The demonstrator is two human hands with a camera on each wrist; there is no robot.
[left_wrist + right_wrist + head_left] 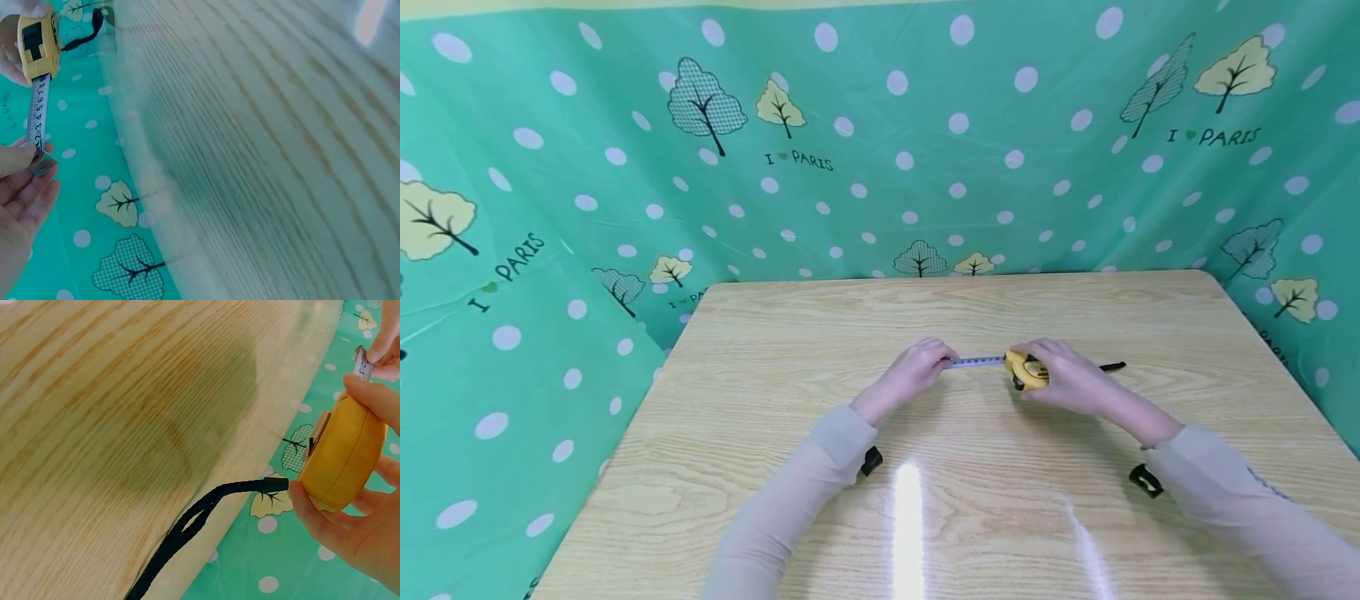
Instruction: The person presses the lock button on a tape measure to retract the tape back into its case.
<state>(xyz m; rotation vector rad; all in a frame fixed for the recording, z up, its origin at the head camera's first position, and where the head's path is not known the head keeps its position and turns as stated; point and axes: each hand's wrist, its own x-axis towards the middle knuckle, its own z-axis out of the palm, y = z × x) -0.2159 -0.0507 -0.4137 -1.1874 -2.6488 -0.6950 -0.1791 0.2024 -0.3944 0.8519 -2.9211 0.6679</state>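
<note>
A yellow tape measure [1027,372] is held above the table by my right hand [1067,379], its fingers and thumb curled round the case. From the case a short length of white blade [977,362] runs out to the left. My left hand [919,371] pinches the blade's metal end hook [44,164] between thumb and fingers. Numbers up to about 8 show on the blade in the left wrist view. A black wrist strap [206,503] hangs from the case; in the head view its end pokes out beyond the right hand.
The wood-grain table [760,350] lies under both hands and reflects a bright light strip. Behind and beside it hangs a green dotted cloth [865,150] with printed trees. Small black devices [1146,481] are worn under both wrists.
</note>
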